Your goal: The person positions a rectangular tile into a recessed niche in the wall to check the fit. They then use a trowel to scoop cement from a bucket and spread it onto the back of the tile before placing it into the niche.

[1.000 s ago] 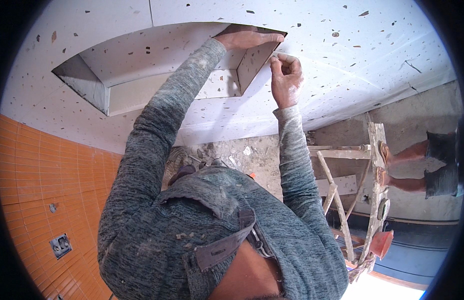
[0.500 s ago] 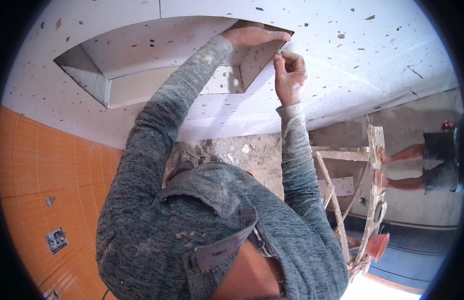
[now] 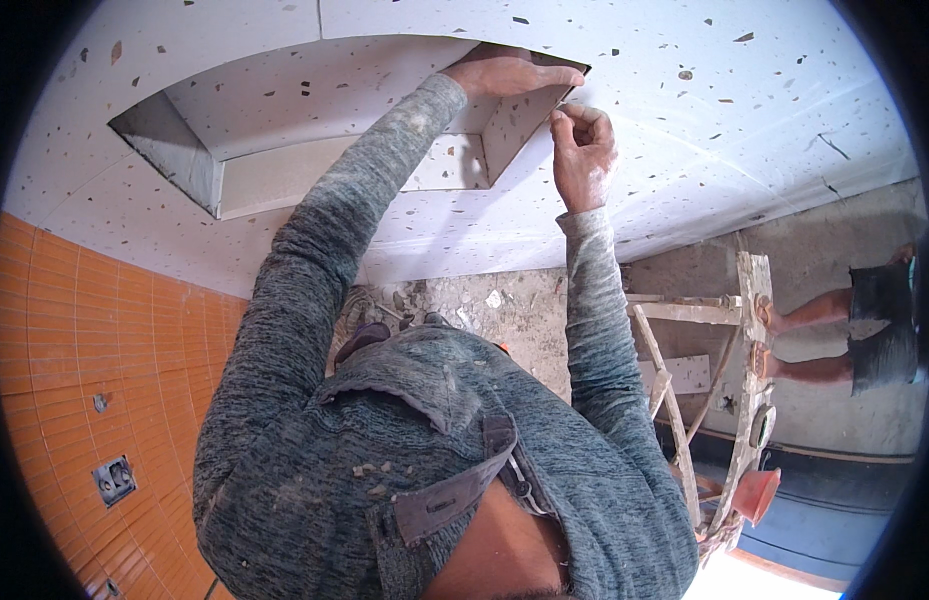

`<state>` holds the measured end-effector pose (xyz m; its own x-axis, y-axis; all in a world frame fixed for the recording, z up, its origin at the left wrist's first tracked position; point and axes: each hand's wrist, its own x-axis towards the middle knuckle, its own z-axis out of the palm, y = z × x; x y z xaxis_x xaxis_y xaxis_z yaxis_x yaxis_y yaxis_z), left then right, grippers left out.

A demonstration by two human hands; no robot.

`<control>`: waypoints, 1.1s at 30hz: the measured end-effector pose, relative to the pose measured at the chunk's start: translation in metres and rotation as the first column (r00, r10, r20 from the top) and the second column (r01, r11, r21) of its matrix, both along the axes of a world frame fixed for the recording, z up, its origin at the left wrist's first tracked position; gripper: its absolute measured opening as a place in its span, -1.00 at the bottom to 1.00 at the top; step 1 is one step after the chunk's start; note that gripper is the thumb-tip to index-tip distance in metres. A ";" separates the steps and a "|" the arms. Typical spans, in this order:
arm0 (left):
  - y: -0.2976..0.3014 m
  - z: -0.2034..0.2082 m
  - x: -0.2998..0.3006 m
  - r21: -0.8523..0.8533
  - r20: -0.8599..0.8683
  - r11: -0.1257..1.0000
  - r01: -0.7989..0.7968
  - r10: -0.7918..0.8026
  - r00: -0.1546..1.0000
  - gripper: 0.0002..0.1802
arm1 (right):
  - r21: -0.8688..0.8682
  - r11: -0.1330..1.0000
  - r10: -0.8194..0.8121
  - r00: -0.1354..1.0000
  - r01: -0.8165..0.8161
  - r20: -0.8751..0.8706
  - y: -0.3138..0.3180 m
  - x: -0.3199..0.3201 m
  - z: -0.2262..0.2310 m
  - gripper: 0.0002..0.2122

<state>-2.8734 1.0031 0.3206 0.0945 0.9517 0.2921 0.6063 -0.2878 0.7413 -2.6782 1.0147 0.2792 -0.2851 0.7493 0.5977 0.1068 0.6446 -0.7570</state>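
Although the left hand (image 3: pixel 499 75) hides part of it, the side panel (image 3: pixel 514 122) is seen at the right end of the recess (image 3: pixel 274 100), in the speckled wall (image 3: pixel 704 130). Its long axis goes slantwise, from the upper corner near the left thumb down and leftward; its front edge faces toward the right hand (image 3: pixel 584 160). I judge it stiff, hard and rather smooth, not light, with a thin edge which could chip, so it is better to take it by the flat faces, away from the corner. The left thumb lies stretched out, its fingers inside the recess; the right thumb and forefinger make a narrow pinch beside the edge. What either hand really grips, I cannot tell from this view. Farther out are orange tiles (image 3: pixel 114 330) and a wooden trestle (image 3: pixel 758 395).
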 end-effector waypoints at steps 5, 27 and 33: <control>-0.003 0.005 -0.001 -0.081 -0.026 0.995 0.053 -0.055 0.998 -0.39 | 0.041 0.999 0.001 1.000 -0.001 0.004 0.001 -0.003 0.000 -0.82; 0.028 -0.014 -0.018 0.144 0.081 0.989 0.039 -0.052 0.995 -0.24 | -0.018 1.000 0.009 1.000 -0.009 -0.012 -0.003 -0.007 0.007 -0.83; 0.021 -0.012 -0.022 0.150 0.073 0.988 0.018 -0.029 0.997 -0.24 | -0.011 1.000 0.006 1.000 -0.006 -0.003 -0.004 -0.004 0.006 -0.84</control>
